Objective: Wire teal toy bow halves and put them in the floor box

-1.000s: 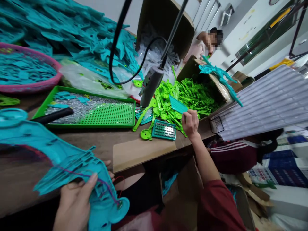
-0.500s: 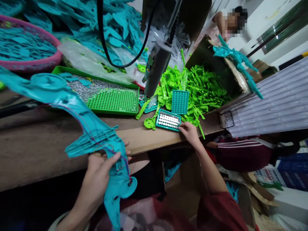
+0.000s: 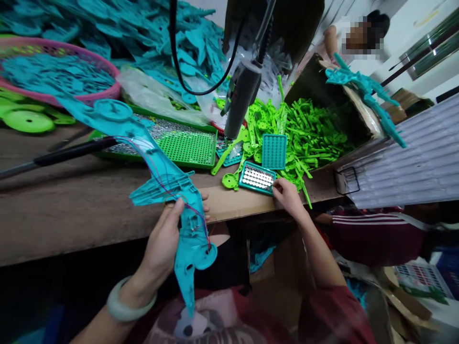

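My left hand point(image 3: 163, 239) grips a long, curved teal plastic shell point(image 3: 190, 210) with its hollow side up. Thin red and blue wires run along the inside of the shell. My right hand point(image 3: 288, 195) has its fingers drawn together at the right end of a small teal tray point(image 3: 244, 186). Rows of round silver discs point(image 3: 256, 178), like button cells, fill that tray. What lies between the right fingertips is hidden. Behind the tray, a second teal tray with round pockets point(image 3: 274, 152) leans on bright green plastic parts point(image 3: 315, 129).
A grey cylindrical power tool point(image 3: 244, 95) hangs over the bench. A green tray point(image 3: 190, 145) of small metal pieces, a black-handled rod point(image 3: 77, 152) and a pink basket point(image 3: 114, 91) stand left. Teal shells point(image 3: 150, 38) pile up behind. Another person point(image 3: 333, 40) is at the back right.
The view has shifted, so the bench things appear further right. The teal shell in my left hand has moved right and slightly up. My right hand stays at the tray's end.
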### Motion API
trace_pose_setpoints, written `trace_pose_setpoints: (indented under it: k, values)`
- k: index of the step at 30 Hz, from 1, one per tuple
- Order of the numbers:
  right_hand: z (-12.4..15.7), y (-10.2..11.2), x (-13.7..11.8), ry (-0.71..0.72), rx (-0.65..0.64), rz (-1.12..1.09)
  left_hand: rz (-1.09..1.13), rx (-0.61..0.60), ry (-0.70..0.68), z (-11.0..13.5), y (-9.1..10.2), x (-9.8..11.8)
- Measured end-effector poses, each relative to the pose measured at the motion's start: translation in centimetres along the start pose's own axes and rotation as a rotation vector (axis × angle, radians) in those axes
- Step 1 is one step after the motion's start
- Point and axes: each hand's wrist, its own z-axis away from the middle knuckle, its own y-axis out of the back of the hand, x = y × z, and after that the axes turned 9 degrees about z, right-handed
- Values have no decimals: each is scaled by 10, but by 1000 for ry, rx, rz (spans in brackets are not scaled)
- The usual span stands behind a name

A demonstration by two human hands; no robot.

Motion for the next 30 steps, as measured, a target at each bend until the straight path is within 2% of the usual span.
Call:
trace_pose_setpoints:
  k: [5,15,17,20,23,25,27,30]
  values:
    - [-7,-3,-6,27,-48,32,48,3,28,1,-3,1]
    - [-7,-3,-10,-3,-11,29,73,-102,-40,4,2,1]
    - [1,1,-27,-15,27,12,47,-93,-62,4,2,0]
    - [24,7,-75,72,152,-107,-24,-60,-55,7,0,-4]
    - [48,5,-132,379,196,-216,-67,-60,-29,14,-4,-8]
    - [56,0,-159,545,169,-181,-79,-80,-42,19,-6,-10]
    - [57,-5,-171,621,146,-103,-83,-90,-62,23,-8,-12]
    - [56,-7,-171,662,127,-10,-85,-97,-67,25,-8,-14]
